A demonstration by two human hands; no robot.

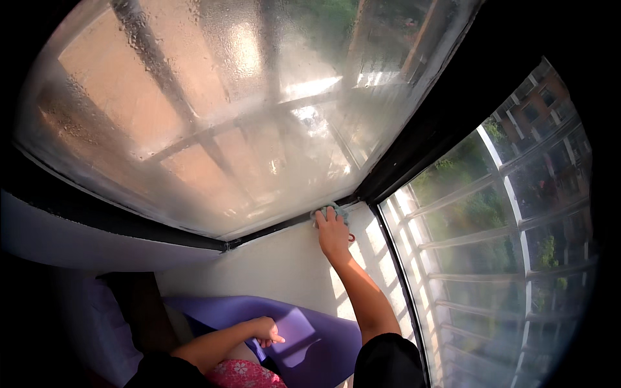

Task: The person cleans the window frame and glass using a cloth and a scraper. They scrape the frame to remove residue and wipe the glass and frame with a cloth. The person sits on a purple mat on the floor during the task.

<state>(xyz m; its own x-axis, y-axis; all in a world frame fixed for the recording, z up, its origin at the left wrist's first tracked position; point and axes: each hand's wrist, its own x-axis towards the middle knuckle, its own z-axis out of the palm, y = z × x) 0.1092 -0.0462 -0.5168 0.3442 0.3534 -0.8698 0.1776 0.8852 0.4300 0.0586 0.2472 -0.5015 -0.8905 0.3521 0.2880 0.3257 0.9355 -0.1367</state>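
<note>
My right hand [332, 233] reaches forward to the corner where two window frames meet. It presses a bunched grey-blue cloth [339, 211] against the bottom of the black frame [284, 226], right above the pale sill [278, 264]. A small red loop shows beside that wrist. Nearer to me, my left hand [266, 330] hovers over a purple mat [233, 306], its fingers curled in loosely and one digit sticking out. Nothing shows in its grip. A wet, fogged glass pane [220, 123] with droplets rises in front of me.
On the right, a second window [472, 239] has pale bars outside it, with trees and a building beyond. Sunlight stripes the sill. Pink flowered fabric [240, 375] lies below my left forearm. A curved pale surface [97, 233] borders the left side.
</note>
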